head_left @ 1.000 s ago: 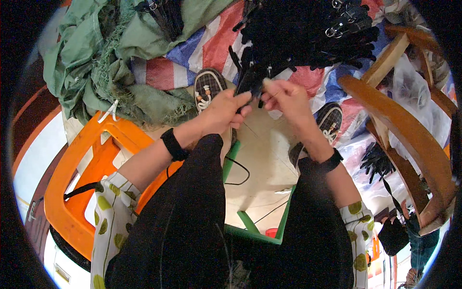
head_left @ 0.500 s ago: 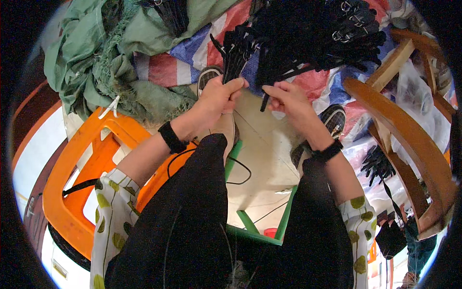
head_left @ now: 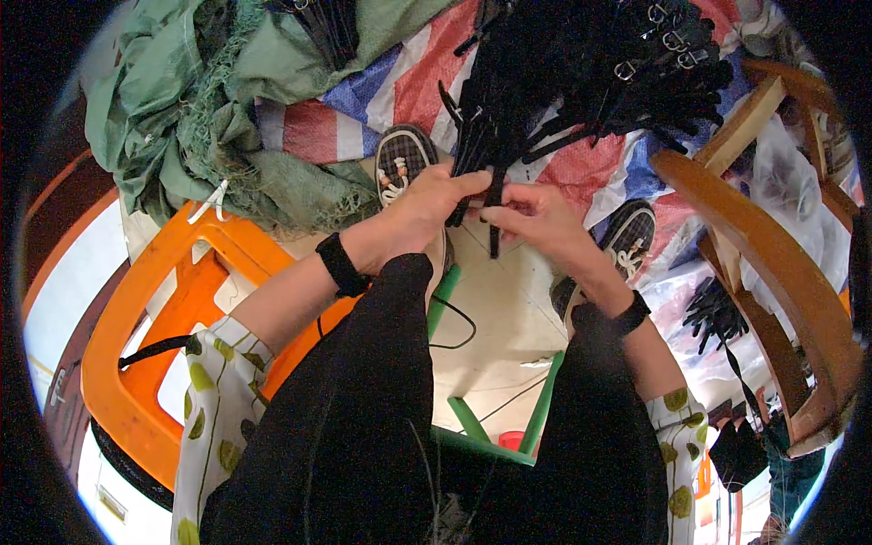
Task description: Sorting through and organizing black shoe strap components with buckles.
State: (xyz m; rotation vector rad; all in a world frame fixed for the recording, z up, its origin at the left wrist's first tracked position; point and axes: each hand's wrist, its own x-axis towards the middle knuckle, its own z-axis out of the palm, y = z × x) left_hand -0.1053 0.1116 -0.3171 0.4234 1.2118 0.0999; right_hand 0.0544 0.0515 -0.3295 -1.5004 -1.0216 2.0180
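My left hand (head_left: 427,207) is closed around a bundle of narrow black straps (head_left: 470,150), which fan out upward past the thumb. Just to its right, my right hand (head_left: 545,222) pinches a single black strap (head_left: 495,240) near its lower end, whose tip hangs below the fingers. The two hands are close together, over the pale floor between my shoes. Beyond them lies a large heap of black straps (head_left: 590,77) with metal buckles, piled on a red, white and blue striped woven sheet (head_left: 586,173).
Crumpled green cloth (head_left: 154,118) lies at far left, above an orange plastic stool (head_left: 118,354). A wooden chair frame (head_left: 772,245) stands at right, near clear plastic wrapping (head_left: 786,182) and a small black strap bunch (head_left: 713,313). More black straps (head_left: 322,32) lie at the top.
The strap bundle in my left hand has shifted slightly right and down. My right hand has moved down and left, bringing a strap against the bundle.
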